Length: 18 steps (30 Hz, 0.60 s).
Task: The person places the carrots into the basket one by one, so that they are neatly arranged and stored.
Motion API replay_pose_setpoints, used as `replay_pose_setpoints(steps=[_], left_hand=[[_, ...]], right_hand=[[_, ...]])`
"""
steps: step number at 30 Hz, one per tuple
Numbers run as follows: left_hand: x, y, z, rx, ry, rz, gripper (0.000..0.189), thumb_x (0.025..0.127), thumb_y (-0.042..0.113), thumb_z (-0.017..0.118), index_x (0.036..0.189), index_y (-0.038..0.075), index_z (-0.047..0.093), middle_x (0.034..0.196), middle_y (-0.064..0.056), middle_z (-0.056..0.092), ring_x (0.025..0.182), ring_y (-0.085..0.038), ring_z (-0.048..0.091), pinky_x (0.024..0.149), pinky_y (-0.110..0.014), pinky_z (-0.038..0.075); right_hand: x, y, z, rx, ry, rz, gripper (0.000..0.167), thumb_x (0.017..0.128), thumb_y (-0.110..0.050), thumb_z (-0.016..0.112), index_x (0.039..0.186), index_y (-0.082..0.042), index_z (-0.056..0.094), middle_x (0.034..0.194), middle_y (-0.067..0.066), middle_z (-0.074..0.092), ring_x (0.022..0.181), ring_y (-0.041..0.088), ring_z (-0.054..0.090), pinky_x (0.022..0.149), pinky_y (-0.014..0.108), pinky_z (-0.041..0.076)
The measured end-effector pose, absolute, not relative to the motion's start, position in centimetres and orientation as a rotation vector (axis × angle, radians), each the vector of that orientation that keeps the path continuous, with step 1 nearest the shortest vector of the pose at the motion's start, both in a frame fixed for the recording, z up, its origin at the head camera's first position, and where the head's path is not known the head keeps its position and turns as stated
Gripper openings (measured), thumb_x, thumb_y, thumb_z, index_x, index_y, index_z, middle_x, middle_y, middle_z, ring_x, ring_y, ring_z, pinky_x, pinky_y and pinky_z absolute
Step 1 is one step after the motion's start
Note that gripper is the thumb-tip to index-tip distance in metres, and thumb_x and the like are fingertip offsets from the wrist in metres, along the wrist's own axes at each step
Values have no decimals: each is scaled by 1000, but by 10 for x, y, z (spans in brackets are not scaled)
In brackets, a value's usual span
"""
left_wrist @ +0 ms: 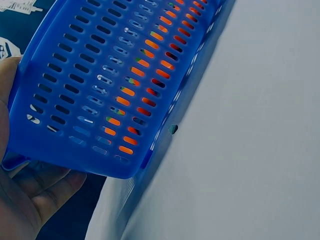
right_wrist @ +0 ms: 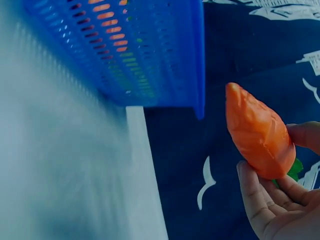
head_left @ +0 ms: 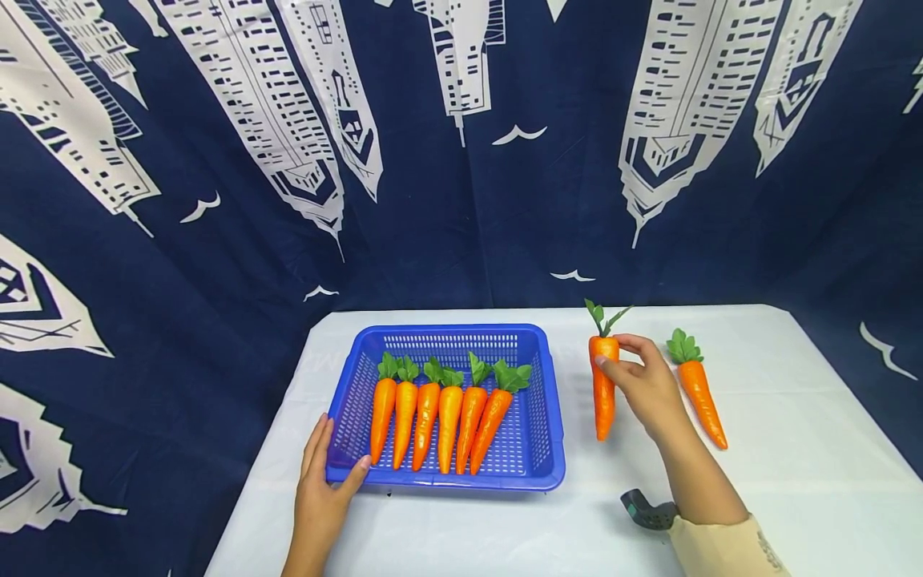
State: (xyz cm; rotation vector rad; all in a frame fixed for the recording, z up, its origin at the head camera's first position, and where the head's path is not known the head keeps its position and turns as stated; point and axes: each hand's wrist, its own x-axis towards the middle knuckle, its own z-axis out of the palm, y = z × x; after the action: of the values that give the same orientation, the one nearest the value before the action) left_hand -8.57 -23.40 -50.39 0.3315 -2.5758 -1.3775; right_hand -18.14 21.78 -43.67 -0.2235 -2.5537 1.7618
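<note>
My right hand (head_left: 644,385) pinches an orange carrot (head_left: 604,393) near its leafy top, between thumb and fingers. Its tip points down over the white table, right of the blue basket (head_left: 461,482). In the right wrist view the carrot (right_wrist: 260,132) appears tip first, fingers around its thick end. At the basket's near left corner, my left hand (head_left: 322,485) holds the rim, thumb over the front edge and fingers along the left side. Several carrots (head_left: 427,425) lie side by side in the basket, leaves toward the back. Another carrot (head_left: 701,401) lies on the table beyond my right forearm.
A white cloth covers the table (head_left: 461,537), and a dark blue curtain (head_left: 461,240) with white building prints hangs behind it. A dark wrist device (head_left: 649,510) sits at my right wrist, beside the cream sleeve (head_left: 724,549).
</note>
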Motion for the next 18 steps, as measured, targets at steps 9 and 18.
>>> replay_pose_setpoints(steps=[9, 18], left_hand=[[-85, -233, -504, 330, -2585, -1355, 86, 90, 34, 77, 160, 17, 30, 170, 0, 18, 158, -34, 18, 124, -61, 20], [-85, -234, -505, 308, -2573, -1353, 86, 90, 36, 77, 160, 16, 31, 170, -1, 20, 157, -34, 19, 124, -62, 21]], right_hand=[[-186, 199, -423, -51, -2517, 1747, 61, 98, -42, 64, 147, -13, 41, 146, 16, 53, 95, -10, 63, 109, 50, 50], [-189, 177, -412, 116, -2522, 1727, 57, 99, -38, 64, 147, -17, 42, 146, 15, 49, 114, 30, 68, 101, 49, 56]])
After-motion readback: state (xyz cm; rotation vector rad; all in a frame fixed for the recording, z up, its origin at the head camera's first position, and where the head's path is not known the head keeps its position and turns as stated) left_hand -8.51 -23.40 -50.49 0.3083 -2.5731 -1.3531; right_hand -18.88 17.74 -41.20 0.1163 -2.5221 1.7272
